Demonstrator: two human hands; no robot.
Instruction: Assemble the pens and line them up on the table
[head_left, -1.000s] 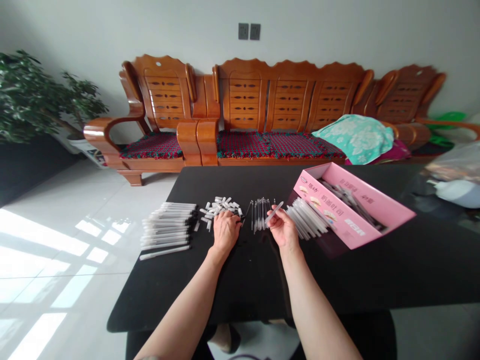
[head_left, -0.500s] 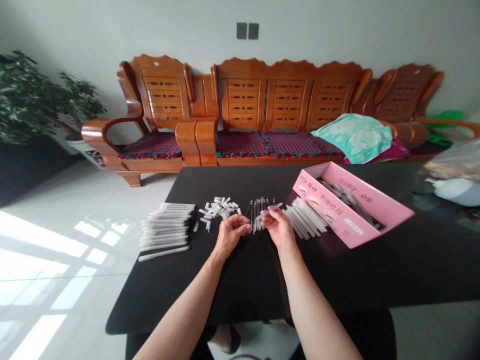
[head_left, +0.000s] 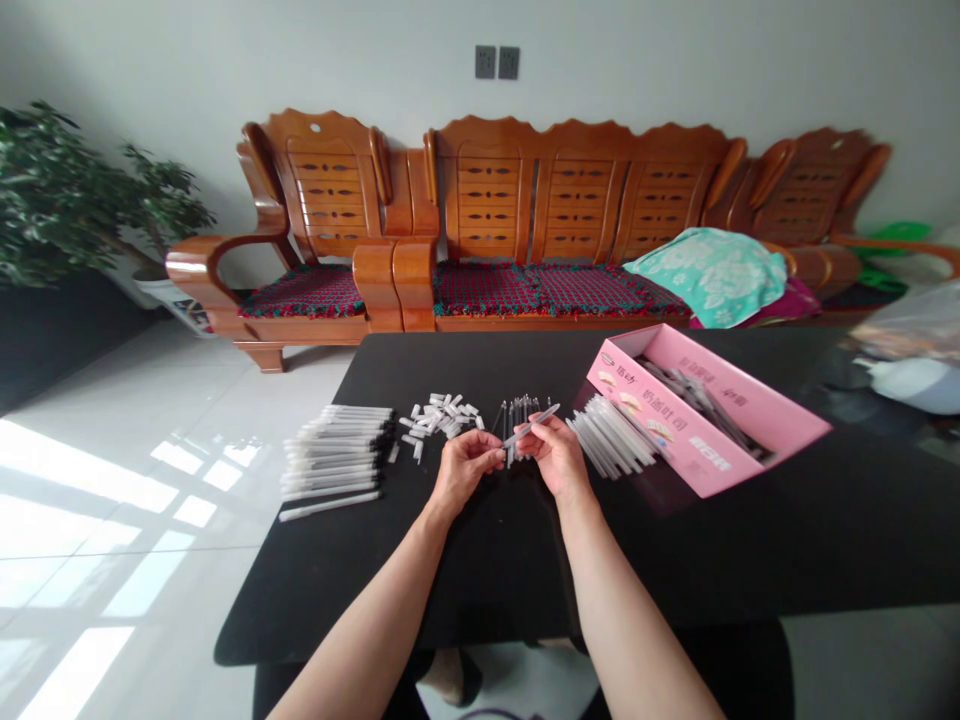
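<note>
A translucent white pen barrel (head_left: 534,425) slants between my hands above the table. My right hand (head_left: 559,455) is closed around it. At its lower left end, my left hand (head_left: 465,465) is pinched, and what its fingertips hold is too small to make out. Just behind the hands lies a row of thin clear pen refills (head_left: 517,410) with dark tips. Small white pen caps (head_left: 442,412) form a loose heap beyond my left hand. To the right is a stack of white pen barrels (head_left: 615,440). Capped pens with dark ends (head_left: 334,455) are laid out on the left.
A pink box (head_left: 720,440) with many dark, thin pieces inside stands on the black table (head_left: 480,560) at right. At the far right edge sits a plastic bag (head_left: 915,320). Behind the table runs a wooden sofa (head_left: 487,200); a potted plant (head_left: 97,210) is at left.
My right hand has moved slightly left, bringing the lower end of the pen barrel up to my left fingertips. My left hand stays almost in place.
</note>
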